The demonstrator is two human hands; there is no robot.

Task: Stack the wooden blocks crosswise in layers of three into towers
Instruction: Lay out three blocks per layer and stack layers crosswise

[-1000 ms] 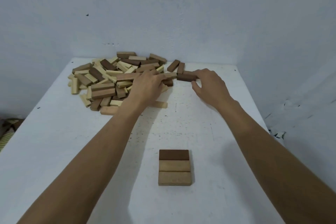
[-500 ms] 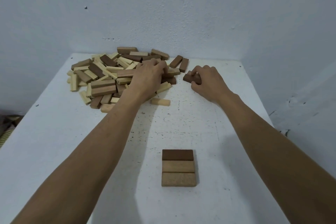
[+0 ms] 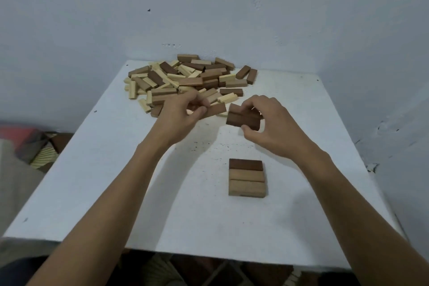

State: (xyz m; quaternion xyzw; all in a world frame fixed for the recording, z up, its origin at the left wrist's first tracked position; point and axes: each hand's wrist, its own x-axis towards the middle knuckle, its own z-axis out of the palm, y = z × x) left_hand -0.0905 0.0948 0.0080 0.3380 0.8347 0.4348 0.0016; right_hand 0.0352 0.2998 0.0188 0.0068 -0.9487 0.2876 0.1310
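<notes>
A flat layer of three blocks lies side by side on the white table, one dark and two lighter. A loose pile of light and dark wooden blocks fills the far left of the table. My right hand holds two dark brown blocks side by side, lifted between the pile and the layer. My left hand pinches a medium-brown block at the pile's near edge, close to the right hand's blocks.
Grey-blue walls close the table in at the back and right. The table's near edge runs above dark floor. A patterned cloth bundle lies off the table's left side.
Both hands have drawn back from the pile toward me. The right hand now carries two dark blocks off the table, and the left hand has pulled a medium-brown block out of the pile.
</notes>
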